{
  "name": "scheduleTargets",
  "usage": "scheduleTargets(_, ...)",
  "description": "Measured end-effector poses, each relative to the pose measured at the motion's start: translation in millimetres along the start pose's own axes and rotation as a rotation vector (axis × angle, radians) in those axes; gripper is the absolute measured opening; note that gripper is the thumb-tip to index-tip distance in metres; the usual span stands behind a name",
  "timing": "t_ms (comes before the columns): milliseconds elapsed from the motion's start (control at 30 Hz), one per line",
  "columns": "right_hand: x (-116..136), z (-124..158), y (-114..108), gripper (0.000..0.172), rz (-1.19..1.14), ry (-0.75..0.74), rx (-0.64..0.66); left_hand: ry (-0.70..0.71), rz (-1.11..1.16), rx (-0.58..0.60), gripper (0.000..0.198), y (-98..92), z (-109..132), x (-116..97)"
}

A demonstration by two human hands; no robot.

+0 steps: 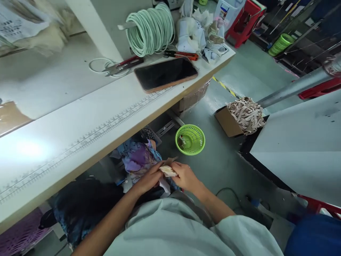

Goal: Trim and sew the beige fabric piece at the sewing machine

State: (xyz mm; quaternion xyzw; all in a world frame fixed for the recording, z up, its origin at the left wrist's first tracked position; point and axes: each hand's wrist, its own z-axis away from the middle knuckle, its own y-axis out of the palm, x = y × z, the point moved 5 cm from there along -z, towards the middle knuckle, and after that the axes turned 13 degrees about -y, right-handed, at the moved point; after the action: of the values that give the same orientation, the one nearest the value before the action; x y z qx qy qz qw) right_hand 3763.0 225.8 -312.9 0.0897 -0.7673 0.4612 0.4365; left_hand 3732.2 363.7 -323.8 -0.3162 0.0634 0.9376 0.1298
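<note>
A small, cream-coloured stack of flat, layered pieces (168, 171) is held between the left hand (150, 178) and the right hand (188, 176). Its ends are pinched by the narrowed fingers (179, 168) of both hands, so that its middle is left exposed between them; its material cannot be told. A thin brown flap (170, 161) is seen along its far edge. The stack is kept off the long white worktop (66, 129), near a round lime-green plastic basket (199, 137).
</note>
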Motion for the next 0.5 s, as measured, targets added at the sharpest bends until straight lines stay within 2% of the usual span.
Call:
scheduleTargets(100, -32, 16, -23, 0.018, -0.177, 0.140, -0.064, 0.033, -0.152, 0.032, 0.034, 19.7, -41, -19)
scheduleTargets(200, -67, 33, -50, 0.014, -0.230, 0.264, -0.088, 0.054, -0.270, 0.028, 0.025, 40.2, -83, -35)
scheduleTargets(333, -111, 62, -76, 0.016, -0.268, 0.416, -0.141, 0.064, -0.429, 0.026, 0.026, 65.6, -130, -50)
scheduleTargets(500, -154, 95, -90, 0.027, -0.377, 0.587, -0.226, 0.052, -0.612, 0.051, 0.033, 93.2, -179, -64)
